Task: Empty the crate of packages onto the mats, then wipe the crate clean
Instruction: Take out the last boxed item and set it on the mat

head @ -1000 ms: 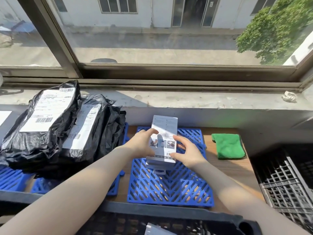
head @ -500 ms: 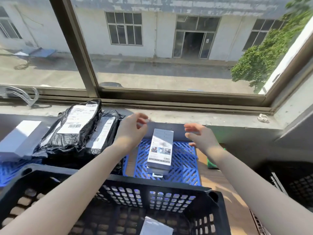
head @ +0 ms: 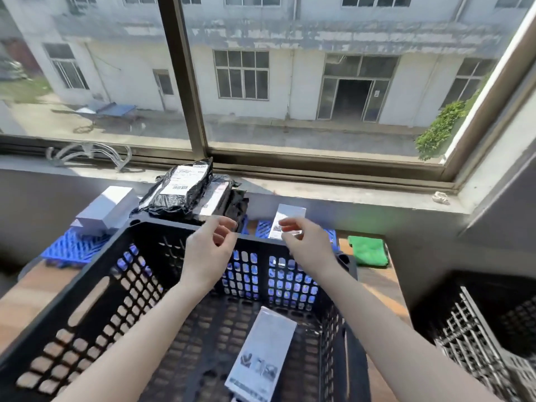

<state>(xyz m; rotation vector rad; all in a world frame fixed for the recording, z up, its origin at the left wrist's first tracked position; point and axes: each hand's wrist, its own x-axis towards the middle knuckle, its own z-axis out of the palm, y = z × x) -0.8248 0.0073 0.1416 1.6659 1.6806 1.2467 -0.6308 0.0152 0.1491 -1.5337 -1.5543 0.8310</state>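
Left hand (head: pixel 207 256) and right hand (head: pixel 309 250) hover empty, fingers loosely curled, over crate (head: pixel 98 303); box (head: pixel 262 351) lies below, lengthwise front-to-back, probably nearer right.

1 box (head: pixel 262 353) in crate (head: pixel 95 297), mats (head: pixel 74 248) behind, cloth (head: pixel 369 250) right

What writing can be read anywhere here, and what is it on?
Nothing reads clearly as words.
Label on the top black bag: barcode and print, too blurred.
Label on the second black bag: too blurred.
Near white box in the crate: pictures and a print strip, too small.
Far white box on the blue mat: unreadable.
Notice beside the doorway outside: too small.
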